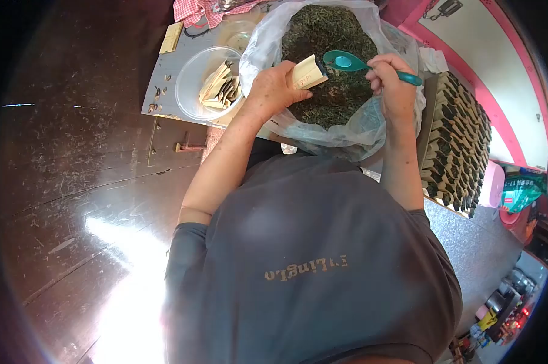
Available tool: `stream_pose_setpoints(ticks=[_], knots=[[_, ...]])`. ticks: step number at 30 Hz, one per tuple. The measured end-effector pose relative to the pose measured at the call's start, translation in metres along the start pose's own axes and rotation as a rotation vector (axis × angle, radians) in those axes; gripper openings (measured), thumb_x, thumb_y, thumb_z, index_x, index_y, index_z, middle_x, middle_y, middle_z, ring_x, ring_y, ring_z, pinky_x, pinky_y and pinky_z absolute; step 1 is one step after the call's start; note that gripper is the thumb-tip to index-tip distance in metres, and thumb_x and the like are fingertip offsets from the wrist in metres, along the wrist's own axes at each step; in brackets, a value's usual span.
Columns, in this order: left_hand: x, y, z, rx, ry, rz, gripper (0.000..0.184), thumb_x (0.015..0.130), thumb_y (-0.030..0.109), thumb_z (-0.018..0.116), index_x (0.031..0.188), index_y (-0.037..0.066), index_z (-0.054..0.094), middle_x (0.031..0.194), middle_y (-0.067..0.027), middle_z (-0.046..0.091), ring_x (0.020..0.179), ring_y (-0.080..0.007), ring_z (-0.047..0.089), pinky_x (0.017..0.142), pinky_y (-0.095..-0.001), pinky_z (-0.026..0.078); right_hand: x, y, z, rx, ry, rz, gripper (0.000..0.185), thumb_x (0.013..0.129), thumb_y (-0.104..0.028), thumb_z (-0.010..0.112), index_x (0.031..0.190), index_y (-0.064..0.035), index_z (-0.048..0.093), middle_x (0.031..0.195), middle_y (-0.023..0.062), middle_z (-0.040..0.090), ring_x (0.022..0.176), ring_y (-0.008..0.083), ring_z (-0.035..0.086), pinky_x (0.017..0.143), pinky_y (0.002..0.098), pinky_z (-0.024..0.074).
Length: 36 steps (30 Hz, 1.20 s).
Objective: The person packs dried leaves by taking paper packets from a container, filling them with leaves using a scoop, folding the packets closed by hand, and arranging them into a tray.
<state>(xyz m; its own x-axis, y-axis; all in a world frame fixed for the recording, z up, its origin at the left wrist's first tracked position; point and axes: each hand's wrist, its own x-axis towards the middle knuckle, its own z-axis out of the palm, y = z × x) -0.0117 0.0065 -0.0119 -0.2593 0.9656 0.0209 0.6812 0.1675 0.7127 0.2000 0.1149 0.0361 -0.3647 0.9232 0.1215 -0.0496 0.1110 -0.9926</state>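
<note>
My left hand (274, 91) is closed on a small cream paper packet (307, 73), its dark end turned toward the spoon. In my right hand (395, 79) is a green spoon (347, 61), its bowl just beside the packet's end. Both are above a clear plastic bag (262, 42) full of dried, shredded green-brown leaves (328, 30). Left of the bag, a round clear plastic container (186, 85) holds several cream packets (219, 88) with dark edges. What lies inside the packet in my left hand is hard to make out.
Rows of filled packets (459, 142) are stacked to the right of the bag. A smaller clear tub (237, 37), a paper stack (171, 37) and a red checked cloth (195, 11) lie at the upper left. A pink and white panel (480, 36) stands at the upper right.
</note>
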Motion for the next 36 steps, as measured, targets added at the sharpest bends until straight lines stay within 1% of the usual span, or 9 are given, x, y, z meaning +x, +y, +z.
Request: stream_pose_setpoints(ticks=[5,9,11,13,18,20,22,26,36], knots=[[0.0,0.003,-0.002,0.012,-0.021,0.001,0.055,0.065,0.035,0.083,0.106,0.006,0.061,0.087,-0.0135,0.067,0.082,-0.0285,0.064,0.074,-0.0371,0.049,-0.007,0.002,0.011,-0.118,-0.086,-0.028,0.012,0.082,-0.012,0.06,0.084,-0.0028,0.066,0.067,0.0022,0.061,0.055,0.0056,0.05,0.049,0.0203,0.0369],[0.0,0.001,-0.002,0.018,-0.023,-0.002,0.053,0.066,0.035,0.083,0.106,0.006,0.061,0.086,-0.0129,0.067,0.08,-0.0273,0.064,0.074,-0.0362,0.048,-0.009,0.004,0.019,-0.266,-0.184,-0.266,0.006,0.079,-0.006,0.061,0.08,-0.001,0.064,0.069,0.002,0.061,0.064,0.009,0.056,0.059,0.0232,0.0438],[0.001,-0.003,-0.001,-0.001,-0.019,-0.002,0.053,0.067,0.035,0.083,0.105,0.006,0.061,0.086,-0.0125,0.067,0.079,-0.0268,0.064,0.073,-0.0357,0.048,-0.005,0.008,0.015,-0.312,-0.002,-0.402,0.007,0.082,-0.005,0.059,0.084,-0.0013,0.065,0.07,0.0002,0.06,0.063,0.0056,0.053,0.057,0.0209,0.0406],[0.001,-0.003,-0.001,-0.007,-0.018,-0.014,0.052,0.067,0.033,0.084,0.105,0.006,0.062,0.085,-0.0114,0.067,0.077,-0.0242,0.063,0.072,-0.0343,0.048,0.004,0.02,0.008,-0.287,0.062,-0.324,0.007,0.082,-0.005,0.059,0.084,-0.0004,0.065,0.071,-0.0004,0.061,0.063,0.0068,0.053,0.058,0.0211,0.0408],[0.002,-0.005,0.0,-0.027,-0.018,-0.026,0.051,0.066,0.033,0.085,0.104,0.006,0.063,0.082,-0.0094,0.066,0.074,-0.0201,0.061,0.071,-0.0328,0.048,0.012,0.065,0.015,-0.524,-0.14,-0.091,0.011,0.075,-0.009,0.061,0.084,-0.0049,0.065,0.068,0.0056,0.059,0.068,0.0127,0.059,0.066,0.0281,0.0472],[0.001,-0.006,0.0,-0.033,-0.017,-0.036,0.051,0.066,0.033,0.085,0.103,0.005,0.063,0.08,-0.0089,0.066,0.073,-0.019,0.061,0.07,-0.0322,0.048,0.012,0.083,0.026,-0.428,-0.152,-0.241,0.01,0.076,-0.01,0.061,0.082,-0.0036,0.067,0.068,0.0062,0.062,0.064,0.0131,0.059,0.062,0.0277,0.0478],[0.001,-0.006,0.0,-0.025,0.012,-0.006,0.051,0.065,0.033,0.085,0.102,0.005,0.063,0.077,-0.008,0.065,0.07,-0.0183,0.06,0.068,-0.0317,0.047,0.008,0.082,0.035,-0.14,-0.288,0.226,0.011,0.077,-0.01,0.061,0.081,-0.0027,0.068,0.068,0.0054,0.063,0.058,0.0127,0.058,0.055,0.0262,0.0472],[0.001,-0.005,-0.002,-0.006,-0.013,-0.026,0.051,0.065,0.033,0.085,0.102,0.005,0.063,0.076,-0.0074,0.064,0.069,-0.0183,0.059,0.067,-0.0316,0.047,0.01,0.082,0.025,0.035,-0.219,0.33,0.011,0.078,-0.009,0.06,0.081,-0.0013,0.068,0.066,0.0053,0.063,0.052,0.0111,0.057,0.046,0.0236,0.043],[0.002,-0.002,-0.002,0.016,-0.024,-0.028,0.053,0.066,0.035,0.084,0.106,0.006,0.063,0.084,-0.0109,0.067,0.077,-0.0241,0.063,0.072,-0.0352,0.048,0.013,0.028,-0.013,0.144,-0.032,0.134,0.015,0.082,-0.013,0.058,0.086,-0.001,0.067,0.067,0.006,0.064,0.051,0.0085,0.053,0.046,0.0205,0.0391]])
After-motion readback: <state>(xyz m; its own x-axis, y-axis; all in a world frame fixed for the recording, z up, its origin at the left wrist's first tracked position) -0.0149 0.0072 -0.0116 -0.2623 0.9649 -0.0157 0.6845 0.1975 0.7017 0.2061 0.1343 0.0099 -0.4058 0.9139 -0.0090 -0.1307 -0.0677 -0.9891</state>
